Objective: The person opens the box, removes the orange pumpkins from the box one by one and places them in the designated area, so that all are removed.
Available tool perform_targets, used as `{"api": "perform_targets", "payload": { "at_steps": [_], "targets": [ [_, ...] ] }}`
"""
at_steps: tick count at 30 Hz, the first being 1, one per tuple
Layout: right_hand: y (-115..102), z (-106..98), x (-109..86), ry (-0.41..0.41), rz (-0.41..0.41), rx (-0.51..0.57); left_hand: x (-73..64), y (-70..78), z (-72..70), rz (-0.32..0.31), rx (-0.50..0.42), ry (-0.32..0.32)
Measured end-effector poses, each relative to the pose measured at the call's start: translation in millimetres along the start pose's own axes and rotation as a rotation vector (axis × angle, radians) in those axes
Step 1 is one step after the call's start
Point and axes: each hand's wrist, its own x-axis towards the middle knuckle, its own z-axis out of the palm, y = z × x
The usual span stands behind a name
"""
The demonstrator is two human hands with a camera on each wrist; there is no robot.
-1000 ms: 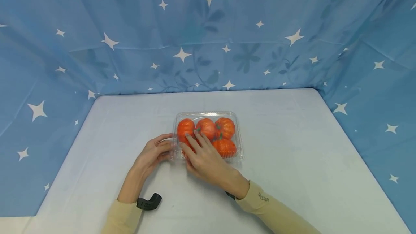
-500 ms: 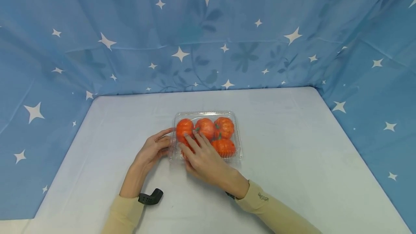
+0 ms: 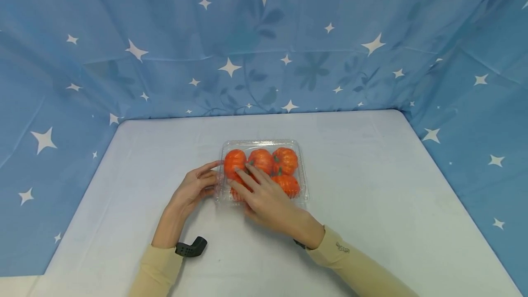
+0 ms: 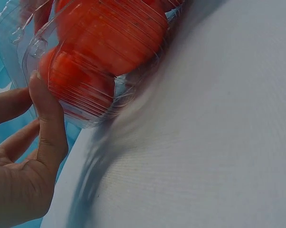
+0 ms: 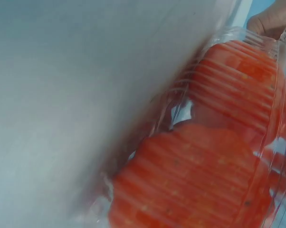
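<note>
A clear plastic clamshell box [image 3: 264, 143] sits mid-table, with several small orange pumpkins [image 3: 285, 160] inside; green stems show on some. At its left end, my left hand [image 3: 194, 191] pinches the rim; the left wrist view shows the thumb [image 4: 50, 118] upright against the box corner and the other fingers behind the rim. My right hand [image 3: 270, 203] lies over the front of the box, fingers spread and fairly straight across its top, covering part of the front pumpkins. The right wrist view shows the box's ribbed front wall [image 5: 228, 95], without the right hand.
The box rests on a white-covered table [image 3: 371, 187]. Behind and along both sides hangs a blue curtain [image 3: 185, 35] with white stars. A black wrist device [image 3: 191, 247] sits at the left cuff.
My right hand has slid slightly right and towards me, uncovering more of the front left pumpkin. My left hand keeps its place at the rim, and the box stays put.
</note>
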Motion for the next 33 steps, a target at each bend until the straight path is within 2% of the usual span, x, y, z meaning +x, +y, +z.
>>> {"api": "perform_targets", "payload": {
  "at_steps": [9, 17, 33],
  "targets": [
    [10, -8, -12.7, -0.010, 0.004, 0.029, 0.5, 2.6, 1.0, -0.003, 0.031, 0.008],
    [22, -16, -25.7, -0.024, 0.012, 0.013, 1.0, 2.0, 0.4, -0.006, 0.010, 0.008],
    [37, -24, -46.3, -0.001, 0.016, 0.056, 0.0, 1.8, -0.8, -0.004, 0.024, 0.010]
  ]
}}
